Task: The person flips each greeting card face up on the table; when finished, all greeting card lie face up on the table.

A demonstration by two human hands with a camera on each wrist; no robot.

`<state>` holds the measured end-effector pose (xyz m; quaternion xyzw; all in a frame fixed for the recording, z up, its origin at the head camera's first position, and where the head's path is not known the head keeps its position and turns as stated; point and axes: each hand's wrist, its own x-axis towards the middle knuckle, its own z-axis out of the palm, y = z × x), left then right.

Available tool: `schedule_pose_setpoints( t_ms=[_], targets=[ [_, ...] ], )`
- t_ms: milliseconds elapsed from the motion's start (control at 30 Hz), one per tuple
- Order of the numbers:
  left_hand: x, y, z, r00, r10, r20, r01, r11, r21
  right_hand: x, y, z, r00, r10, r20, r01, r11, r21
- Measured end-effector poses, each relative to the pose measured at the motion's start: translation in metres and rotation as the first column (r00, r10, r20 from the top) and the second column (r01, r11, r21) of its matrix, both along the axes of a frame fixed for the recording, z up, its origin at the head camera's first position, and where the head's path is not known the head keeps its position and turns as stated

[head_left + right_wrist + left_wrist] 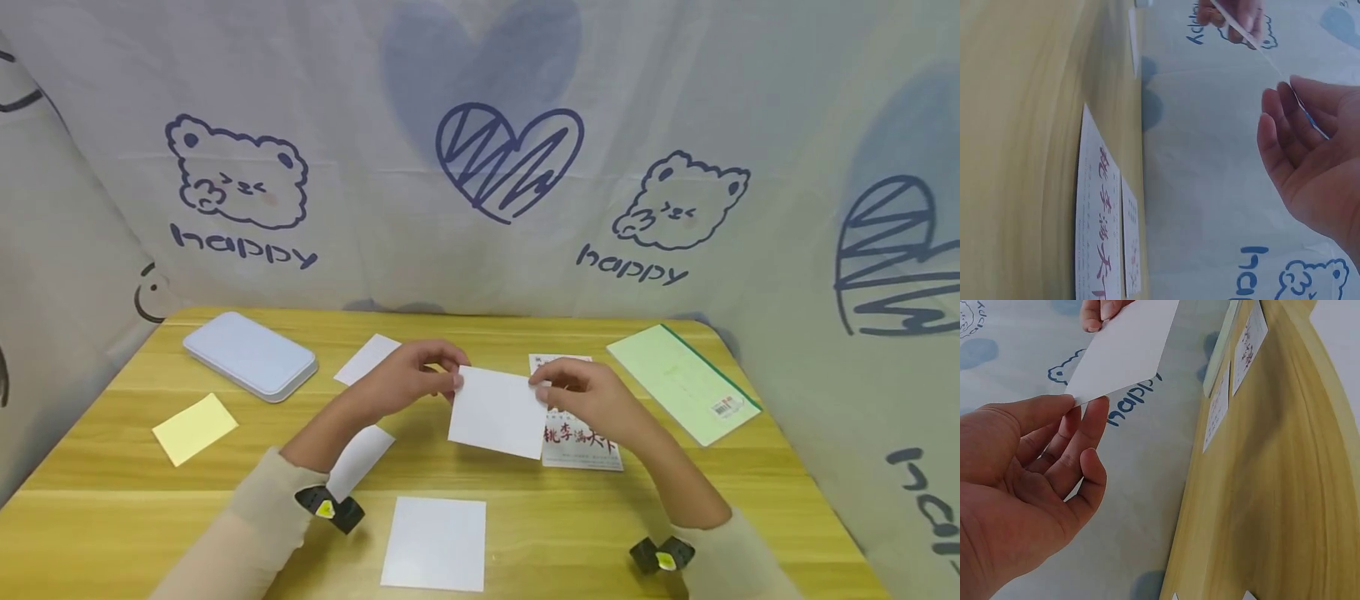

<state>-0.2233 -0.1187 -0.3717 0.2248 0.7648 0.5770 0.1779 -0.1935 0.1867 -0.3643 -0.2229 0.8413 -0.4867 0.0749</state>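
Observation:
A blank white square card [498, 413] is held up above the table between both hands. My left hand [411, 380] pinches its upper left corner between thumb and fingertips. At the upper right corner my right hand [588, 396] pinches the card the same way. In the left wrist view the left hand [1041, 469] grips the card's corner [1125, 347], its little finger curled free. The right wrist view shows the card nearly edge-on, with the right hand [1316, 144] holding its near end. Printed cards with red characters [581, 442] lie beneath the right hand.
Another white card [435, 543] lies at the table's front, with more white cards [360, 458] beside the left forearm. A pale blue case [251, 354] and a yellow note [196, 428] lie at left. A green notebook [678, 379] sits at right. A patterned curtain hangs behind the table [562, 533].

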Motion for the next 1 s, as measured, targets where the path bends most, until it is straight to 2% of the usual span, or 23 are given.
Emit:
schedule_pose_setpoints(
  t_ms=[400, 600, 733, 833, 1000],
  targets=[
    [0.000, -0.005, -0.007, 1.000, 0.009, 0.018, -0.009, 1.000, -0.024, 0.003, 0.002, 0.002, 0.993, 0.117, -0.017, -0.116, 0.993, 0.020],
    [-0.002, -0.001, -0.012, 1.000, 0.003, 0.028, -0.003, 1.000, -0.021, 0.005, 0.000, 0.001, 0.993, 0.113, 0.031, -0.110, 0.991, -0.073],
    [0.000, 0.004, -0.014, 1.000, -0.002, 0.015, 0.003, 0.999, -0.048, 0.007, -0.002, 0.000, 0.996, 0.054, 0.074, -0.043, 0.989, -0.140],
    [0.002, 0.006, -0.014, 0.999, 0.012, -0.031, -0.015, 0.996, -0.093, 0.005, -0.004, -0.002, 0.996, -0.037, 0.085, 0.051, 0.985, -0.162],
    [0.007, 0.010, -0.011, 0.994, 0.026, -0.108, -0.040, 0.991, -0.124, 0.000, -0.004, -0.006, 0.974, -0.198, 0.110, 0.217, 0.954, -0.207]
  ],
)
